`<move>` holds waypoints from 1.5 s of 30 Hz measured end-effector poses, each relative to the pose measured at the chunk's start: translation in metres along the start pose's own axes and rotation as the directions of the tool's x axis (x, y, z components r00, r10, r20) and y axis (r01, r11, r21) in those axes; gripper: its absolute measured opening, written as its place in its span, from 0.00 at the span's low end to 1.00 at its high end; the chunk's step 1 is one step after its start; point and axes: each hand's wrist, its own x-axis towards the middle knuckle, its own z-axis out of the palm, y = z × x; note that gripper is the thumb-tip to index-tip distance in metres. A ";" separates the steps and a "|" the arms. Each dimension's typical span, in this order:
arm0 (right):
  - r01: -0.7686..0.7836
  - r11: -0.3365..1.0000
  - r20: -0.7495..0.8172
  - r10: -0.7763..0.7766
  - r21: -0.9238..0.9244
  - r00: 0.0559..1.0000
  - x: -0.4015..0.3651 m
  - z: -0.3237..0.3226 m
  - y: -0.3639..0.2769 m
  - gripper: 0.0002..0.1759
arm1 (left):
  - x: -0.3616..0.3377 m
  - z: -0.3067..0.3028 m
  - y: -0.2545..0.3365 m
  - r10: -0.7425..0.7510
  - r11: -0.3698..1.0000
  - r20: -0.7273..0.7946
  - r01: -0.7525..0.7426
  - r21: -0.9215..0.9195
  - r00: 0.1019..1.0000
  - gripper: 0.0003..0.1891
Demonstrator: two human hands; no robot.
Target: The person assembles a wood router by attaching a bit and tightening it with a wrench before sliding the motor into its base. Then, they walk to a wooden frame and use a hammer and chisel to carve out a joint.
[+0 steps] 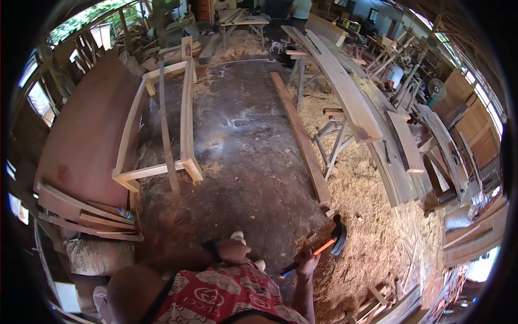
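My right hand (308, 263) is closed round the orange and black handle of a hammer (324, 247), whose dark head points up and to the right over the sawdust. My left hand (233, 250) is held in front of my body, near the red and white patterned shirt (221, 297), with a dark band on its wrist. Its fingers are too small and blurred to tell apart. Ahead on the left, a light wooden frame (186, 119) stands on the dark floor, with a narrow strip (166, 129) lying across it.
A long reddish plank (302, 137) lies on the floor ahead. Boards (350, 102) rest on sawhorses to the right, above sawdust (350, 216). A large brown panel (86, 129) leans at the left, near stacked strips (91, 213). A person (301, 9) stands far back.
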 end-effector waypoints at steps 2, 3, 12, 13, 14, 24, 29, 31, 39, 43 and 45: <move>0.115 0.988 -0.063 -0.121 -0.102 0.991 0.029 0.011 -0.005 0.17 | 0.013 0.016 -0.021 0.104 0.994 -0.121 -0.105 0.004 0.987 0.23; 0.333 0.914 -0.083 -0.360 -0.232 0.929 0.051 0.007 0.014 0.16 | 0.019 0.015 -0.028 0.072 0.997 -0.141 -0.075 -0.013 0.987 0.23; 0.609 0.335 0.460 -0.429 -0.719 0.778 0.222 0.060 -0.004 0.16 | 0.112 -0.086 -0.125 -0.137 0.978 -0.094 0.119 -0.172 0.986 0.22; 0.453 0.266 0.374 -0.299 -0.851 0.878 0.246 0.063 0.006 0.19 | 0.122 -0.108 -0.142 -0.114 0.988 -0.127 0.099 -0.123 0.985 0.21; 0.281 0.167 0.253 -0.171 -0.945 0.952 0.269 0.061 0.021 0.23 | 0.129 -0.129 -0.159 -0.094 0.994 -0.155 0.083 -0.078 0.983 0.20; -0.405 0.405 -0.132 0.553 -0.820 0.822 0.394 0.096 0.000 0.18 | 0.176 -0.343 -0.341 -0.349 0.934 -0.340 0.295 -0.199 0.873 0.18; -0.452 0.348 -0.163 0.616 -0.821 0.770 0.488 0.127 0.000 0.17 | 0.184 -0.421 -0.404 -0.474 0.861 -0.305 0.361 -0.359 0.826 0.20; -0.454 0.327 -0.170 0.626 -0.829 0.761 0.525 0.143 0.010 0.17 | 0.203 -0.442 -0.429 -0.498 0.839 -0.207 0.407 -0.362 0.842 0.21; -0.503 0.266 -0.116 0.787 -0.822 0.606 0.735 0.234 0.073 0.15 | 0.275 -0.518 -0.561 -0.496 0.807 0.057 0.485 -0.337 0.866 0.29; -0.582 0.334 -0.148 0.765 -0.741 0.627 0.876 0.391 0.035 0.09 | 0.274 -0.622 -0.631 -0.601 0.769 -0.247 0.466 -0.438 0.760 0.26; -0.344 0.180 -0.193 0.556 -0.922 0.809 0.983 0.455 0.079 0.16 | 0.272 -0.668 -0.668 -0.654 0.743 -0.282 0.524 -0.417 0.703 0.27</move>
